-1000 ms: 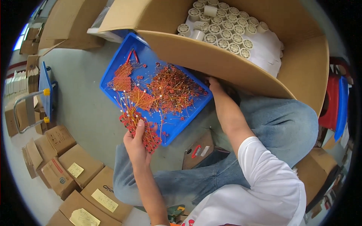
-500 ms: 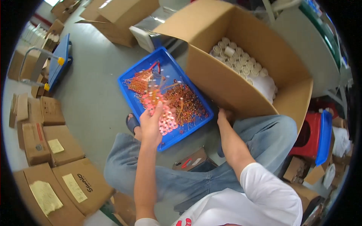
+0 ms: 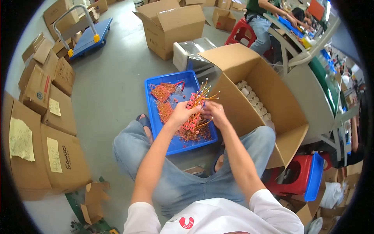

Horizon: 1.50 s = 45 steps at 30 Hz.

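My left hand [image 3: 183,114] is closed on a pinkish-red panel [image 3: 191,124] made of many small round-holed pieces, which looks like a circuit board sheet. Thin orange wires [image 3: 204,92] with pale tips fan out from its upper end. Against the panel's right side, my right hand [image 3: 215,112] has its fingers curled in; what they pinch is hidden. Both hands are above a blue plastic tray [image 3: 186,150] on the floor. Bundles of orange wired pieces [image 3: 163,91] lie in its far left part, with more wires [image 3: 198,135] heaped under the panel.
Right of the tray stands an open carton [image 3: 249,113] holding white round rolls. Stacked cartons [image 3: 58,113] line the left. Farther off are a blue trolley [image 3: 91,37], another carton [image 3: 175,29] and a co-worker on a red stool [image 3: 241,31]. A red stool [image 3: 288,175] is at right.
My right hand has come up from beside the carton to the panel. My left hand has lifted the panel, its wires now spread upward. The view has shifted, showing more of the room ahead.
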Tool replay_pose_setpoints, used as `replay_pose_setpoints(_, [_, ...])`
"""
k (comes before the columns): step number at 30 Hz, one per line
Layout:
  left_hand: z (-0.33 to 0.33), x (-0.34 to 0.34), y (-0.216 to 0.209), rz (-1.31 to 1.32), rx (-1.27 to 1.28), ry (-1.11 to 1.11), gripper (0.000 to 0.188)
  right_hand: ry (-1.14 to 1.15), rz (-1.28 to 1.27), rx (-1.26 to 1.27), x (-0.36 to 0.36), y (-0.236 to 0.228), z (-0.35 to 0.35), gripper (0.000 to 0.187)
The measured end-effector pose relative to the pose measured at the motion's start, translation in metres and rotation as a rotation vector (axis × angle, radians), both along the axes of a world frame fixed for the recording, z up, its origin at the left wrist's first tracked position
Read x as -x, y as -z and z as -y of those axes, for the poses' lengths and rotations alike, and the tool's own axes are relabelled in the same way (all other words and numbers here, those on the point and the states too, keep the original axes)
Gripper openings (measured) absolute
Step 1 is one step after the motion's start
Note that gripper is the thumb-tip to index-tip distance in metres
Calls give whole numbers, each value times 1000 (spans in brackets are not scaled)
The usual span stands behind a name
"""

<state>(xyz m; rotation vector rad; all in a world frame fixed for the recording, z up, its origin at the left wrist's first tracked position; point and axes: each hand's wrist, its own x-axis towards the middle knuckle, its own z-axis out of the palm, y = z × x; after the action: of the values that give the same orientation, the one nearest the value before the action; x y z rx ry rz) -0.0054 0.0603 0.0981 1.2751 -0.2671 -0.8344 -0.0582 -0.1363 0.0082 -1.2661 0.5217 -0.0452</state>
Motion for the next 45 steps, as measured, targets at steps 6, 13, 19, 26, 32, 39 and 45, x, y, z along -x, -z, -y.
replay_pose_setpoints(6, [-4,-12,-2,26,126,152,26,-483,89,-7,-15,-110,6,37])
replay_pose_setpoints(13, [10,-18,49,347,-283,263,26,-455,65,-145,-3,-50,12,32])
replay_pose_setpoints(19, [27,-5,83,176,-311,44,24,-174,386,1117,3,-31,-27,26])
replay_pose_setpoints(26, [32,-8,58,-58,-51,-251,25,64,165,797,-17,-44,3,20])
replay_pose_setpoints(32, [22,-18,69,206,-81,-531,35,-157,77,452,-14,-41,12,26])
replay_pose_setpoints(39, [28,-11,62,336,-122,-361,39,-345,79,210,-7,-49,8,18])
replay_pose_setpoints(45, [41,3,56,587,-358,-477,42,-142,47,731,-1,-39,-17,15])
